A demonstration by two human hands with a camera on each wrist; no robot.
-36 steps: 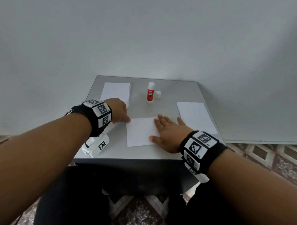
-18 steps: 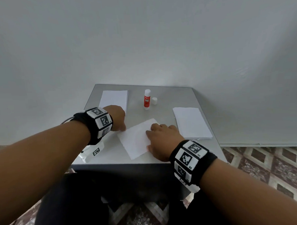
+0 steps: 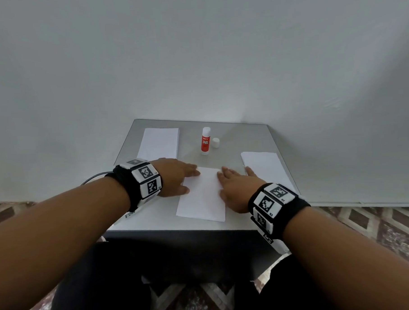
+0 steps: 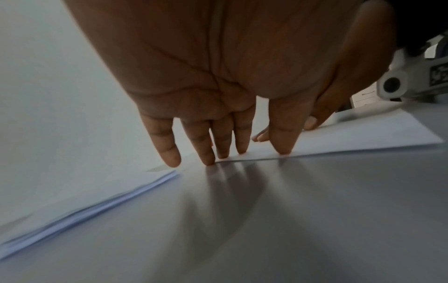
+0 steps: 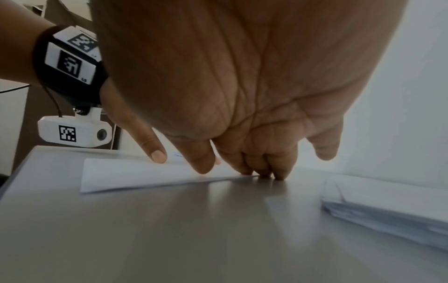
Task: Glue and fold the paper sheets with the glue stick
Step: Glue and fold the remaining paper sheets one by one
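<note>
- I see one white paper sheet (image 3: pixel 202 197) flat at the table's six o'clock edge.
- Paper stacks lie at ten o'clock (image 3: pixel 159 142) and three o'clock (image 3: pixel 265 167).
- Red-labelled glue stick (image 3: pixel 205 141) stands upright, uncapped, at twelve o'clock, its white cap (image 3: pixel 215 143) just beside.

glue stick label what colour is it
Red with white lettering, on the glue stick; its top is white. Clearest in the head view.

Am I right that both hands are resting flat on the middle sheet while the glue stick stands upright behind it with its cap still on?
Not quite: the cap is off, standing on the table beside the glue stick, as the head view shows. The rest holds: the left hand and the right hand rest flat on the middle sheet, and the stick stands upright behind it.
</note>
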